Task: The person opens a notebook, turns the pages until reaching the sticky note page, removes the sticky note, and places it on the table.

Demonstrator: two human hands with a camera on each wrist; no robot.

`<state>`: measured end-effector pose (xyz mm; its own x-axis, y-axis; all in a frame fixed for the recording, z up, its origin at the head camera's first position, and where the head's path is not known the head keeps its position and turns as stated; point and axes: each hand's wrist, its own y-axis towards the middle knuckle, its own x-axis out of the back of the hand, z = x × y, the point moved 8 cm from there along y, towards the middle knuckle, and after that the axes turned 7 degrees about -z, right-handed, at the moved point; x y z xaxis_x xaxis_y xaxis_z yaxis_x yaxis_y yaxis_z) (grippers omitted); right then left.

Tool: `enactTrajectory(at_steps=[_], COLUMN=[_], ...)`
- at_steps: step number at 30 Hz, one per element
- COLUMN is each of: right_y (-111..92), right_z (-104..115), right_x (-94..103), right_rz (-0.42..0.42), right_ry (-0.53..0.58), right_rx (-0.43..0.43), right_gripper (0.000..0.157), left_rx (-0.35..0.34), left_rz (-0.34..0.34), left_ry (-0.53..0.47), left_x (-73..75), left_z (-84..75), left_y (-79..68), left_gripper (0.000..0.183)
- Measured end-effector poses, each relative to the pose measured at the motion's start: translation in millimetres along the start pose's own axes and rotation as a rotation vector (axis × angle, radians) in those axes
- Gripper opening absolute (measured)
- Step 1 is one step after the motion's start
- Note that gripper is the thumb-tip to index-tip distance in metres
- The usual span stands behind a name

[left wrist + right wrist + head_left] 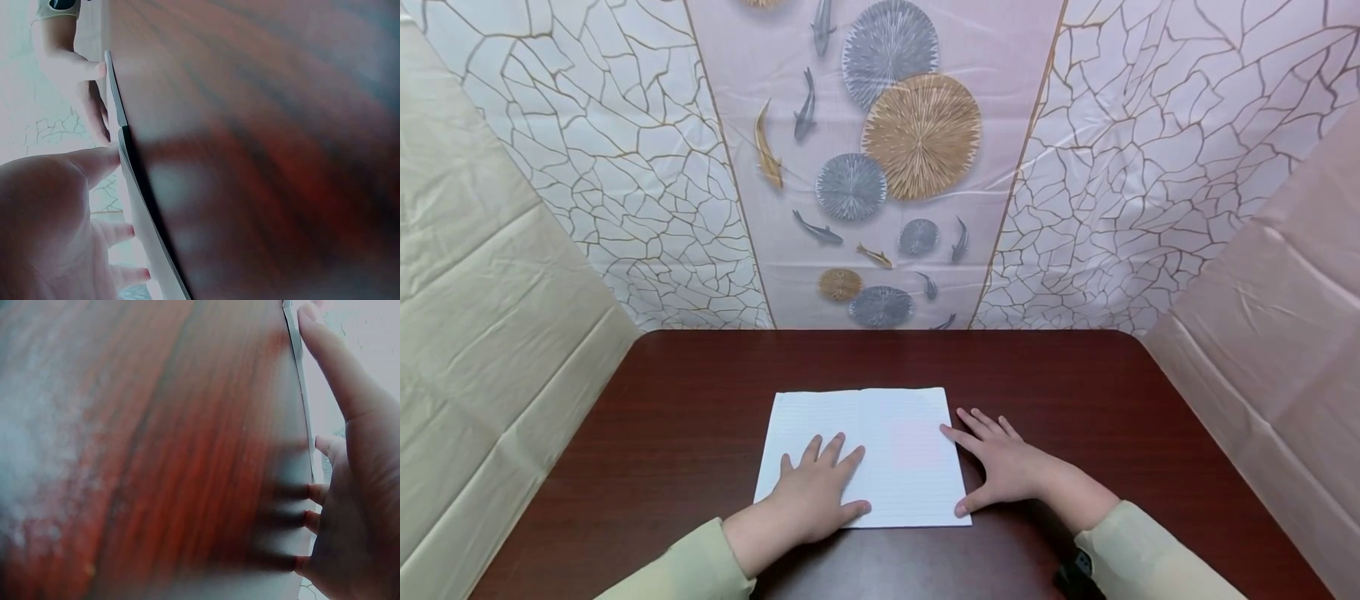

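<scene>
An open notebook (902, 492) with lined white pages lies flat on the dark table, a faint pink patch showing on its right page. My left hand (816, 496) rests on the left page with fingers spread, its thumb reaching past the centre fold near the bottom edge. At the right edge is my right hand (1011, 462), also spread; its thumb and index fingertip are on the page's margin while the other fingers touch the table beside it. Seen from the left wrist, the notebook's edge (147, 219) runs thin along the tabletop under the left fingertips.
The reddish-brown wooden table (700, 367) has rounded far corners. Behind it hangs a patterned cloth (925, 133) with fish and round leaf shapes. Beige cloth walls (475, 333) flank both sides. A dark band (1081, 567) sits at the right sleeve.
</scene>
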<state>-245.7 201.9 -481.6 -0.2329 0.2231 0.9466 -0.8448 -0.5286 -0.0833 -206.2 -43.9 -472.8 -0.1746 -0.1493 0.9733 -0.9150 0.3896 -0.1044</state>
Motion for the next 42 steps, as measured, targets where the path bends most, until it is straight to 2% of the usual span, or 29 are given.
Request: enactTrajectory(at_steps=[15,28,34,42], right_y=[0.2,2.3,3.2,4.8], right_z=[-0.1,-0.7,-1.8,-1.9], right_x=[0.0,-0.4,-2.0,-1.4], right_rz=[-0.025,-0.019,-0.012,-0.017], right_ry=[-0.012,-0.008,-0.013,-0.018], right_rx=[0.004,-0.029,-0.035,-0.043], right_gripper=[0.117,0.117,0.117,0.117], left_rx=[-0.009,-0.015,-0.045,-0.109], left_rz=[-0.007,-0.009,-0.056,-0.144], left_ry=[-0.011,-0.002,0.028,0.110], left_x=[5.0,4.8,5.7,10.6], left_z=[-1.8,-2.2,-6.1,-19.1], left_y=[-1.6,-0.8,-2.3,-5.5], left_gripper=[0.075,0.076,0.075,0.068])
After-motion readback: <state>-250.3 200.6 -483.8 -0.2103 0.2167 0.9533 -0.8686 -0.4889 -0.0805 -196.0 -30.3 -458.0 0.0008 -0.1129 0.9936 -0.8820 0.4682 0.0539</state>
